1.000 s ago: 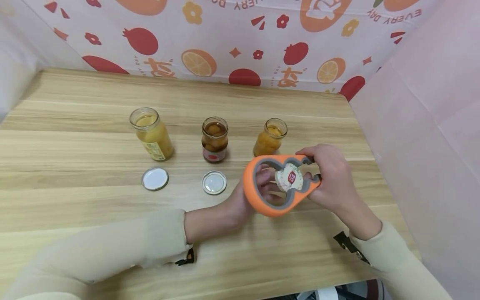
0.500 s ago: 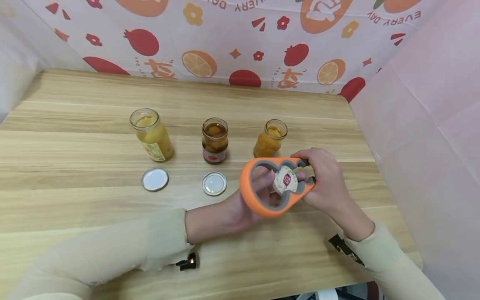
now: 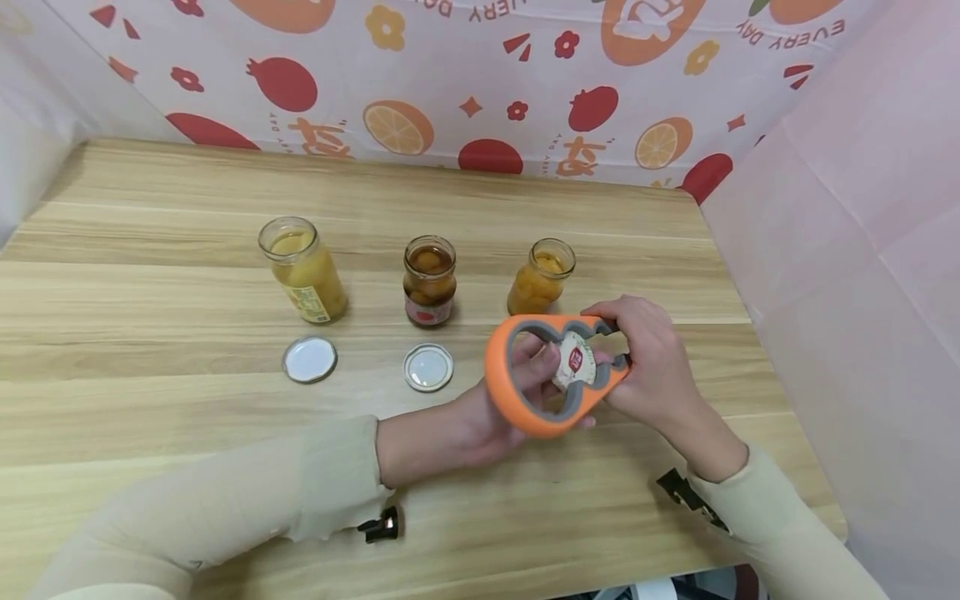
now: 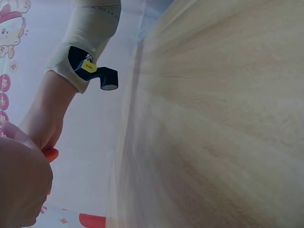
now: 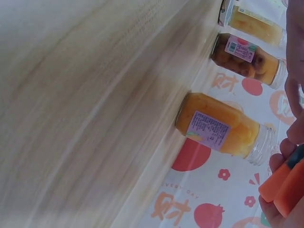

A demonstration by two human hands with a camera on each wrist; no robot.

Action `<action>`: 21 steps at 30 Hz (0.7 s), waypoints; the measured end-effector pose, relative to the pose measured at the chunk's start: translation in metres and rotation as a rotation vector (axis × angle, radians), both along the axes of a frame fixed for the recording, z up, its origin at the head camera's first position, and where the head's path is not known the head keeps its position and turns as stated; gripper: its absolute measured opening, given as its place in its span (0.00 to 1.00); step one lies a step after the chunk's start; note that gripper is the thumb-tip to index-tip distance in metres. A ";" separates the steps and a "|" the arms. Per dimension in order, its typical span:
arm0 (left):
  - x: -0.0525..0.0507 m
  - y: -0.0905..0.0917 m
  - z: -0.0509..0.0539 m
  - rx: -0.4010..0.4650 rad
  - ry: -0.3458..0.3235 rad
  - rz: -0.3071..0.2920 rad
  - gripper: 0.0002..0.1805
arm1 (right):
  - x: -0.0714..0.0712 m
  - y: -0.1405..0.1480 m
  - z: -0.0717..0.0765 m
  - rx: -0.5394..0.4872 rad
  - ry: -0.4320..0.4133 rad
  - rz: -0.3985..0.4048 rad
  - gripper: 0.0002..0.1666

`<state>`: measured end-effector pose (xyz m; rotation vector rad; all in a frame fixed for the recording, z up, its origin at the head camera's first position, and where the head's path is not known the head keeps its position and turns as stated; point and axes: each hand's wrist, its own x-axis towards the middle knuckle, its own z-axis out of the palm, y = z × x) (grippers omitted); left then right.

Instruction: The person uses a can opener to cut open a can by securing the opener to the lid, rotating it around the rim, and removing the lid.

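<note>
My right hand (image 3: 651,358) grips the handle end of an orange jar opener (image 3: 504,387) with grey notched inner edges. A pale printed jar lid (image 3: 576,362) with a red emblem sits between the opener's notches. From the left, my left hand (image 3: 480,425) reaches behind the opener; its thumb lies at the lid's left edge, with fingers behind the lid. In the left wrist view, the left hand (image 4: 21,183) hides most of the opener. Orange handle ends (image 5: 285,190) show at the right wrist view's lower right.
Three lidless glass jars stand behind the hands: pale yellow fruit (image 3: 309,279), dark brown fruit (image 3: 430,283), orange fruit (image 3: 536,283). Two lids, one white (image 3: 310,358) and one silver-rimmed (image 3: 428,367), lie on the wooden table (image 3: 187,358). A fruit-print sheet (image 3: 442,75) hangs behind.
The opener and right hand have shifted slightly left and down since the first frame. The left thumb has come forward inside the opener to the lid's edge. The jars have not moved.
</note>
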<state>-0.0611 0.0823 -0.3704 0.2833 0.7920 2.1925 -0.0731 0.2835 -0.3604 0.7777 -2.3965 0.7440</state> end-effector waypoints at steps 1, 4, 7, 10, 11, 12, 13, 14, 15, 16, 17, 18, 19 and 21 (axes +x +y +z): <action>0.000 0.000 0.000 0.006 0.005 -0.007 0.52 | 0.000 0.000 0.000 0.002 0.003 -0.001 0.23; 0.000 -0.001 0.000 0.018 0.027 -0.017 0.51 | -0.001 0.000 0.000 0.005 0.006 -0.001 0.26; 0.000 -0.002 -0.002 -0.001 0.031 -0.009 0.52 | -0.001 0.001 0.001 0.011 0.003 0.011 0.27; 0.000 -0.003 -0.006 -0.051 0.031 0.019 0.49 | -0.003 0.002 0.003 0.017 0.025 0.006 0.19; 0.000 -0.004 -0.007 -0.074 0.027 0.034 0.46 | -0.003 0.003 0.004 0.018 0.035 0.003 0.16; 0.000 -0.005 -0.010 -0.097 0.024 0.052 0.44 | -0.003 0.004 0.005 0.014 0.043 0.002 0.16; 0.000 -0.006 -0.012 -0.113 0.012 0.069 0.41 | -0.003 0.005 0.005 0.008 0.049 0.002 0.18; 0.000 -0.008 -0.014 -0.127 0.006 0.081 0.40 | -0.004 0.005 0.006 0.002 0.053 0.001 0.21; 0.000 -0.010 -0.016 -0.143 -0.001 0.090 0.39 | -0.004 0.006 0.006 -0.006 0.052 0.002 0.23; 0.000 -0.012 -0.017 -0.150 -0.006 0.095 0.39 | -0.003 0.007 0.006 -0.016 0.049 0.004 0.24; -0.001 -0.014 -0.018 -0.150 -0.006 0.092 0.39 | -0.003 0.007 0.006 -0.027 0.042 0.006 0.24; -0.001 -0.016 -0.019 -0.160 0.000 0.086 0.40 | -0.003 0.008 0.006 -0.038 0.035 0.006 0.24; -0.001 -0.017 -0.018 -0.166 0.005 0.076 0.41 | -0.003 0.009 0.006 -0.046 0.028 0.003 0.24; -0.002 -0.019 -0.018 -0.196 0.049 0.054 0.37 | -0.003 0.010 0.005 -0.054 0.020 -0.008 0.24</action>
